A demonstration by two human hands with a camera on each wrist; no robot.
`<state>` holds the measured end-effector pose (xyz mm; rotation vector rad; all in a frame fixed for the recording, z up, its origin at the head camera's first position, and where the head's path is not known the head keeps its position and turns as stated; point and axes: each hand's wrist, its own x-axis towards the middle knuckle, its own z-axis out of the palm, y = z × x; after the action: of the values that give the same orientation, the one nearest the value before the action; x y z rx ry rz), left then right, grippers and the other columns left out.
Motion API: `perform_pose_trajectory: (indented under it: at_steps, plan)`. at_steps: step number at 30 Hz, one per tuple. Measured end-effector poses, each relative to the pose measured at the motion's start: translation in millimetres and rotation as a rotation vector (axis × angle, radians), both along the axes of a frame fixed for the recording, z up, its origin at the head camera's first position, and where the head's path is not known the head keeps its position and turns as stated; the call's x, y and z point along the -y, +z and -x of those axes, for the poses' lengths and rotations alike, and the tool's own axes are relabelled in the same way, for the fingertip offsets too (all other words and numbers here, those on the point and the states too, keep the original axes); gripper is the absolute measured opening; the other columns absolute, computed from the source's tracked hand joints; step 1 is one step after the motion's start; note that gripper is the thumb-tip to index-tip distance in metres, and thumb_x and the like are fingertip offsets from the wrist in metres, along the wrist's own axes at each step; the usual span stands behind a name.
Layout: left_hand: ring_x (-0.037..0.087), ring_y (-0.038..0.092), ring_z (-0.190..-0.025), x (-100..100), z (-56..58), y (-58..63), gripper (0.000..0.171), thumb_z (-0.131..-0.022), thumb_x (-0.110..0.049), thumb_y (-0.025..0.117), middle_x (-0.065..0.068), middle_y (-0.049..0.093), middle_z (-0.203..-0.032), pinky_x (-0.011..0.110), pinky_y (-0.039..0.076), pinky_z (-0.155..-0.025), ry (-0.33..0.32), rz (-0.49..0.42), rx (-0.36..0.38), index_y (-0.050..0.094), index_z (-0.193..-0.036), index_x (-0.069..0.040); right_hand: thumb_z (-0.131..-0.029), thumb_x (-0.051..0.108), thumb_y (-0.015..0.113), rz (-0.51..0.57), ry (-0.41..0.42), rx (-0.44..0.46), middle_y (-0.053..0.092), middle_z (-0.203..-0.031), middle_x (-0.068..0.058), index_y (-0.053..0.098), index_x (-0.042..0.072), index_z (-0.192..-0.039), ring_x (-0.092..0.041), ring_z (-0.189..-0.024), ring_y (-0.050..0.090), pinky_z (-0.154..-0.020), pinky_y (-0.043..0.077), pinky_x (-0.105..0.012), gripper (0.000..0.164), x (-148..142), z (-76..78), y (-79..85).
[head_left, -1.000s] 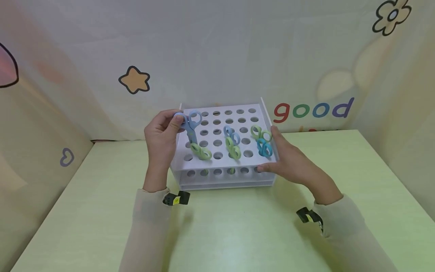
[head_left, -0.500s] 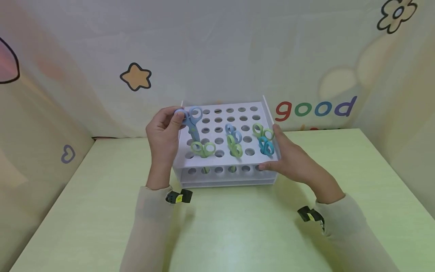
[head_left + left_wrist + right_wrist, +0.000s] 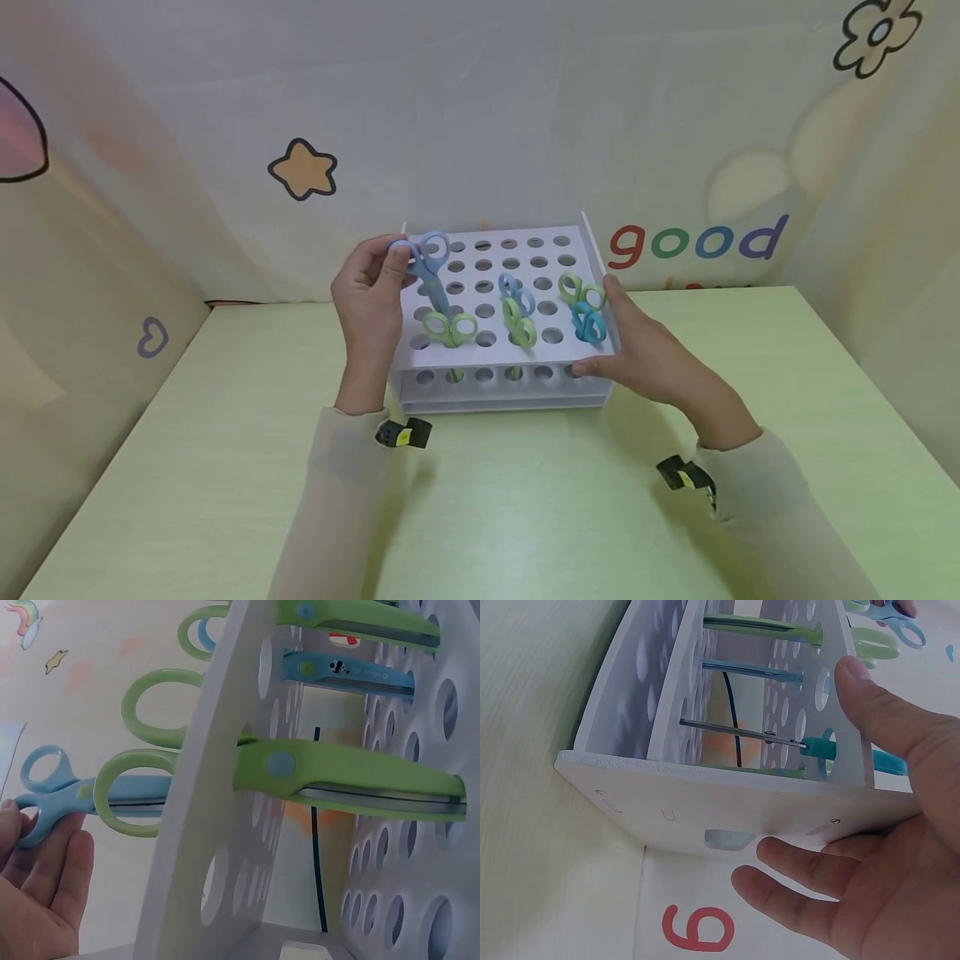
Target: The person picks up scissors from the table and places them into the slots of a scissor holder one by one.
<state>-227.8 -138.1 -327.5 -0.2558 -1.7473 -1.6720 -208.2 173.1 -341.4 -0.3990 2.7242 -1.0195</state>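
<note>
My left hand [image 3: 369,315] pinches one finger loop of light blue scissors [image 3: 430,275] over the left part of a white rack [image 3: 487,354]. Their blades point down, behind green scissors [image 3: 450,331] standing in a front-row hole. The rack's top plate hides the blade tip in the left wrist view. My right hand [image 3: 652,354] rests against the rack's right front corner, thumb at the top plate's edge. Its fingers lie straight along the side panel [image 3: 727,802]. Near it stand teal scissors [image 3: 588,323] and green scissors [image 3: 581,293].
Midway along the rack stand more light blue scissors [image 3: 516,293] and green scissors [image 3: 519,325]. Round holes fill both rack plates. The pale green table [image 3: 525,508] extends around the rack, and a printed curtain [image 3: 480,117] hangs behind it.
My left hand has shifted slightly right, and the light blue scissors lean more to the right. The left green scissors have turned so their loops face front. The right hand stays against the rack.
</note>
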Motion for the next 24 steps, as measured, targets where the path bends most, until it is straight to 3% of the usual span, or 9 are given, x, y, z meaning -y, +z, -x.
perform_pose_trajectory:
  at_steps: [6,16,24]
  plan:
    - [0.017,0.070,-0.087,-3.3,-1.6,-0.4,0.028,-0.099,-0.021,0.068,0.004,0.075,-0.106,0.031,0.056,-0.079,0.055,-0.003,0.008,0.069,-0.116,0.001,-0.077,0.045,0.087,-0.001,-0.002,0.002,0.021,-0.162,-0.019,-0.016,0.018,-0.161,-0.038,-0.125,0.040,-0.106,0.037,-0.056,0.135,0.1,0.2,-0.7]
    - [0.018,0.070,-0.091,-2.9,0.4,-0.3,0.027,-0.098,-0.021,0.069,0.005,0.075,-0.106,0.031,0.055,-0.081,0.049,-0.012,0.029,0.070,-0.114,0.001,-0.078,0.044,0.087,0.001,-0.004,0.002,0.024,-0.160,-0.019,-0.016,0.019,-0.161,-0.038,-0.126,0.041,-0.104,0.040,-0.056,0.134,-0.7,-0.3,-0.1]
    - [0.016,0.069,-0.096,-8.0,0.4,-3.0,0.024,-0.099,-0.023,0.068,0.002,0.074,-0.108,0.032,0.053,-0.087,0.053,0.071,0.076,0.071,-0.112,-0.004,-0.079,0.043,0.087,0.004,-0.012,0.012,0.026,-0.159,-0.019,-0.016,0.019,-0.161,-0.036,-0.123,0.041,-0.105,0.038,-0.056,0.134,-0.4,0.1,0.5]
